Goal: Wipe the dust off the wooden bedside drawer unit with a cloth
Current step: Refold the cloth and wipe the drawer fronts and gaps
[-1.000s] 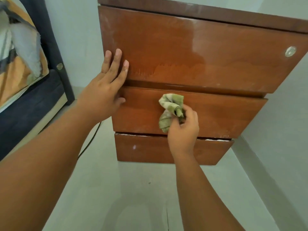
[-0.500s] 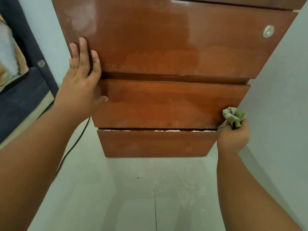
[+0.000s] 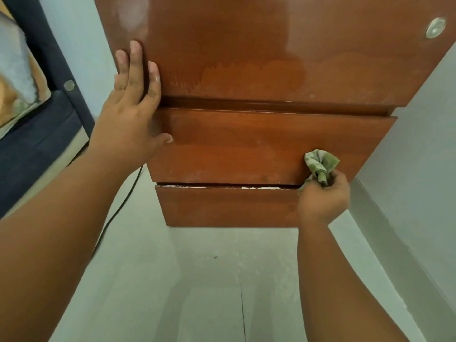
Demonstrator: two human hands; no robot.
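Note:
The wooden bedside drawer unit [image 3: 246, 144] fills the upper middle, three reddish-brown drawer fronts seen from above. A pale dusty film covers the top drawer front. My right hand [image 3: 323, 201] grips a bunched green cloth [image 3: 320, 164] pressed on the right end of the middle drawer front, near its lower edge. My left hand [image 3: 133, 114] lies flat with fingers spread on the left edge of the unit, across the gap between the top and middle drawers. White dust shows in the slit above the bottom drawer.
A round metal lock [image 3: 435, 27] sits at the top drawer's right. A dark blue bed frame [image 3: 37, 144] with bedding stands at the left. A black cable [image 3: 118, 208] runs over the pale tiled floor. A grey wall [image 3: 419, 169] is close on the right.
My right hand swept the cloth along the middle drawer from its centre to the right end, then came back slightly left. My left hand stayed braced on the left edge.

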